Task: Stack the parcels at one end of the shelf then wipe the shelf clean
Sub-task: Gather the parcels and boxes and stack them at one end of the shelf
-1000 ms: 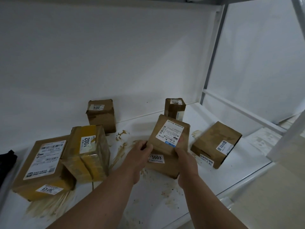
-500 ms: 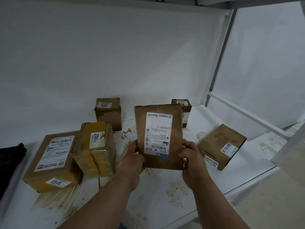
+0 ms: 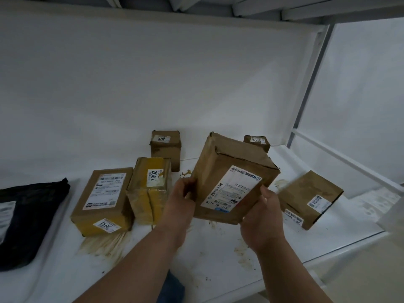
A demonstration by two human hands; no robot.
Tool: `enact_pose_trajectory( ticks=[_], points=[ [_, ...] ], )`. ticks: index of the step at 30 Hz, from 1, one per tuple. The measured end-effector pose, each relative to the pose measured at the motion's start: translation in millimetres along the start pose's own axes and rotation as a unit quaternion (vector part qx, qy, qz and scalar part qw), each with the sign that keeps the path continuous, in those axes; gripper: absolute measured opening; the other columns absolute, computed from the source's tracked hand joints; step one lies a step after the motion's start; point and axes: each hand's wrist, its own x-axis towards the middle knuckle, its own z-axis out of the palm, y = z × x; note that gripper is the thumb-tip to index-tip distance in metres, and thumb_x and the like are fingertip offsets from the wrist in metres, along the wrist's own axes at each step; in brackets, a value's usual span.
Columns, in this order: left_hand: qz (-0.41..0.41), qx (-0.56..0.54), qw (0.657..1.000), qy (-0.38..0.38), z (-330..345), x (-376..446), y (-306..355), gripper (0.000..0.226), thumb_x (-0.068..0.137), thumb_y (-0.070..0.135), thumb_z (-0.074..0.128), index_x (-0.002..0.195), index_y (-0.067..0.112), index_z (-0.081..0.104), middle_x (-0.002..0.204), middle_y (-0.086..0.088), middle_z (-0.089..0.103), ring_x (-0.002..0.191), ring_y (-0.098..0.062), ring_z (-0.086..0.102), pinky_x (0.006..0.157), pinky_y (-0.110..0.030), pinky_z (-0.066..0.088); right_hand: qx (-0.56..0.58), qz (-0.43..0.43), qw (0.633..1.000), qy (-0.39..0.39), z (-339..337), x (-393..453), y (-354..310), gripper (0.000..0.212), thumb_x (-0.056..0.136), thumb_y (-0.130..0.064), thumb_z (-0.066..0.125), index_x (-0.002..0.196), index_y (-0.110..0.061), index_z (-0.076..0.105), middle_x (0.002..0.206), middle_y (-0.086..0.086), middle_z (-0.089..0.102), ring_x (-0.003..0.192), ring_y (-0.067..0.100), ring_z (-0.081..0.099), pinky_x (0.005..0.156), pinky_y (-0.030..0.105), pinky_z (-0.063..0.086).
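A brown cardboard parcel [image 3: 231, 171] with a white label is held tilted in the air above the white shelf [image 3: 218, 270]. My left hand [image 3: 181, 202] grips its left edge and my right hand [image 3: 262, 217] grips its lower right corner. On the shelf stand a flat labelled parcel [image 3: 102, 197], a yellow-taped parcel [image 3: 150, 189], a small parcel [image 3: 166, 147] at the back wall, another small one [image 3: 258, 142] partly hidden behind the held parcel, and a parcel [image 3: 310, 197] on the right. Brown smears [image 3: 105, 243] stain the shelf.
A black bag parcel [image 3: 28, 219] lies at the far left of the shelf. A white upright post [image 3: 306, 101] and rail [image 3: 341, 154] bound the right end. Another shelf board hangs overhead. A bit of blue cloth [image 3: 172, 289] shows below the front edge.
Both hands have lifted the labelled parcel off the shelf and tilted it, so its top flaps now face up and left.
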Motion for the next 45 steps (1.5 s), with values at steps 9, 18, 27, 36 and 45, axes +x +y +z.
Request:
enact_pose_trajectory(
  ticks=[9, 18, 27, 36, 45],
  points=[
    [0.138, 0.089, 0.985, -0.059, -19.6, -28.4, 8.5, 0.047, 0.084, 0.012, 0.065, 0.121, 0.039, 0.055, 0.128, 0.015, 0.044, 0.118, -0.009, 0.049, 0.088, -0.024, 0.052, 0.087, 0.025, 0.995, 0.035, 3.6, -12.4, 20.8, 0.06, 0.091, -0.066, 0.04, 0.134, -0.027, 0.056, 0.126, 0.004, 0.067, 0.121, 0.032, 0.058, 0.104, 0.054, 0.041],
    [0.154, 0.115, 0.978, -0.081, -62.6, -47.7, 36.8, 0.049, 0.06, 0.05, 0.078, 0.098, 0.044, 0.047, 0.124, 0.013, 0.047, 0.119, -0.018, 0.049, 0.088, -0.04, 0.053, 0.103, 0.049, 0.993, -0.005, 32.5, -44.7, 32.0, 0.065, 0.09, -0.073, 0.032, 0.124, -0.028, 0.065, 0.119, 0.008, 0.071, 0.11, 0.031, 0.067, 0.098, 0.052, 0.048],
    [0.005, -0.171, 0.984, -0.053, -148.6, -75.9, 41.6, 0.041, 0.073, 0.057, 0.069, 0.104, 0.031, 0.06, 0.095, 0.005, 0.074, 0.09, -0.02, 0.07, 0.066, -0.032, 0.054, 0.029, 0.041, 0.994, -0.094, 101.1, -81.1, 38.6, 0.044, 0.096, -0.043, 0.046, 0.125, -0.018, 0.066, 0.122, 0.011, 0.069, 0.111, 0.03, 0.066, 0.096, 0.049, 0.05],
    [0.023, -0.148, 0.989, 0.009, -223.8, -108.4, 58.4, 0.044, 0.094, 0.059, 0.04, 0.102, 0.029, 0.07, 0.093, 0.01, 0.074, 0.099, -0.023, 0.064, 0.086, -0.04, 0.054, -0.008, 0.009, 0.987, -0.158, 158.3, -118.1, 75.1, 0.041, 0.105, -0.033, 0.035, 0.13, -0.016, 0.063, 0.12, 0.01, 0.069, 0.112, 0.026, 0.066, 0.09, 0.04, 0.054],
    [0.053, -0.175, 0.982, 0.051, -254.5, -121.9, 44.0, 0.043, 0.086, 0.065, 0.049, 0.113, 0.036, 0.062, 0.113, 0.007, 0.065, 0.112, -0.02, 0.056, 0.088, -0.042, 0.053, -0.004, 0.019, 0.98, -0.199, 185.1, -129.3, 93.6, 0.03, 0.099, -0.026, 0.047, 0.116, -0.012, 0.068, 0.111, 0.006, 0.072, 0.107, 0.025, 0.065, 0.091, 0.039, 0.052]
  ],
)
